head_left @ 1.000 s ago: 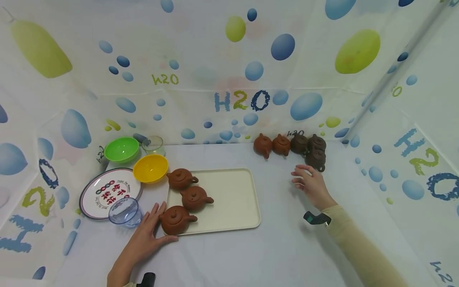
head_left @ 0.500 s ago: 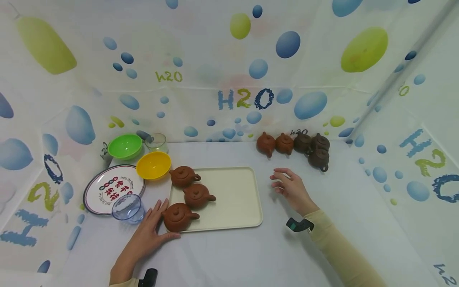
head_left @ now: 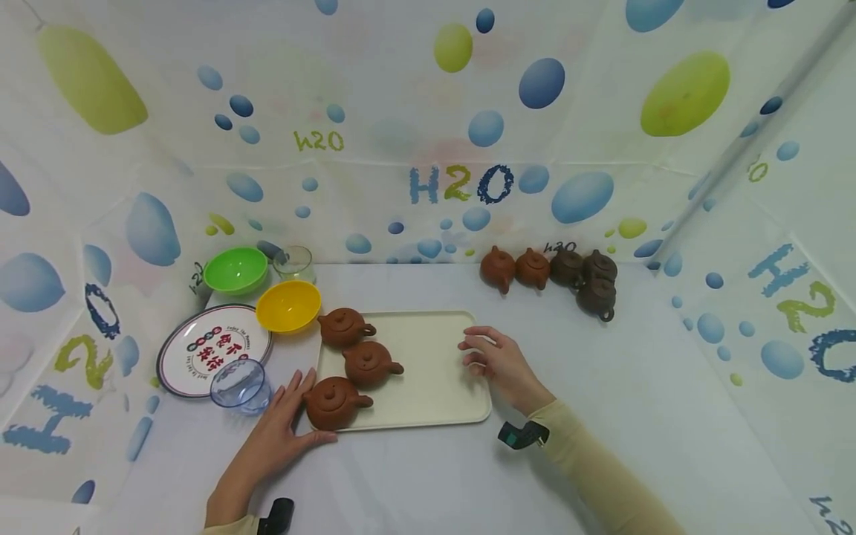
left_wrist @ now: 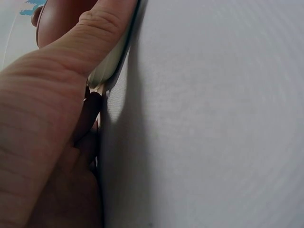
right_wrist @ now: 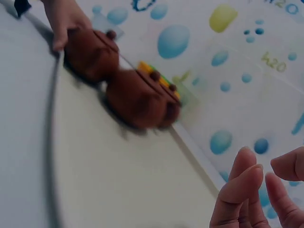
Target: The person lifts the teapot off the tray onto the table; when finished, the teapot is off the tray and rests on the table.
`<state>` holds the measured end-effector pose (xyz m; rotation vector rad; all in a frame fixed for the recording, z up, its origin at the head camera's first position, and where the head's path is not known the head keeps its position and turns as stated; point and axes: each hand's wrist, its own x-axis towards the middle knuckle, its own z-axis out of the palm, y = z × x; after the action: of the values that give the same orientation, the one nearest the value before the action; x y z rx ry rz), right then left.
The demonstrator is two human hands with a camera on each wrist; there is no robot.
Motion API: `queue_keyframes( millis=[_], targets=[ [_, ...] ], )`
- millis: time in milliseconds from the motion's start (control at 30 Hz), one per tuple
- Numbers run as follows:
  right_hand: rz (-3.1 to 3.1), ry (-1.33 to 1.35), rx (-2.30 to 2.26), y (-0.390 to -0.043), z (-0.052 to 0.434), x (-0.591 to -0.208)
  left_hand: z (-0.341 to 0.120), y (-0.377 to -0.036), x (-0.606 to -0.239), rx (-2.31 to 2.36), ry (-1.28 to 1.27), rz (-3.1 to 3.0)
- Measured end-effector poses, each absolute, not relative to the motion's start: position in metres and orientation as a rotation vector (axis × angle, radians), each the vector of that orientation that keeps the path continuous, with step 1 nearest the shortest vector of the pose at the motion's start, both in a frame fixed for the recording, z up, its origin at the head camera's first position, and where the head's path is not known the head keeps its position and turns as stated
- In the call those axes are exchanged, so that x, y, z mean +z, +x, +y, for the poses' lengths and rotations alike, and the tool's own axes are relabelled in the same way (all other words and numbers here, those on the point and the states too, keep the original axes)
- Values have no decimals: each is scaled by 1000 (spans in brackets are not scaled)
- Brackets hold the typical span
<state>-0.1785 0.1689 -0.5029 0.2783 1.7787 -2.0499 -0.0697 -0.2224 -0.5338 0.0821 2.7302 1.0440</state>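
Note:
A cream tray (head_left: pixel 435 386) carries three reddish-brown teapots at its left end: a front teapot (head_left: pixel 332 403), a middle teapot (head_left: pixel 370 364) and a back teapot (head_left: pixel 344 327). My left hand (head_left: pixel 277 431) rests at the tray's front left corner, fingers spread along the left side and thumb along the front edge. In the left wrist view the thumb (left_wrist: pixel 95 28) lies against the tray rim, beside a teapot (left_wrist: pixel 59 21). Over the tray's right end is my right hand (head_left: pixel 498 368), its fingers loosely bent and holding nothing.
At the back right stand two reddish-brown teapots (head_left: pixel 498 269) and three dark brown ones (head_left: pixel 595 297). Left of the tray are a green bowl (head_left: pixel 235 271), a yellow bowl (head_left: pixel 289 306), a clear glass (head_left: pixel 294 264), a blue glass (head_left: pixel 241 388) and a printed white plate (head_left: pixel 194 371).
My right hand has moved left and toward me, from beside the dark teapots to over the tray's right end. The left hand has stayed at the tray corner. The head view has shifted slightly.

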Motion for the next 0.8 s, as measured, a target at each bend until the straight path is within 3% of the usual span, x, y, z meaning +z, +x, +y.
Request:
queue_keyframes(
  millis=[800],
  targets=[
    [1846, -165, -1725, -156, 78, -519, -221, -70, -532, 1048, 88, 2734]
  ],
)
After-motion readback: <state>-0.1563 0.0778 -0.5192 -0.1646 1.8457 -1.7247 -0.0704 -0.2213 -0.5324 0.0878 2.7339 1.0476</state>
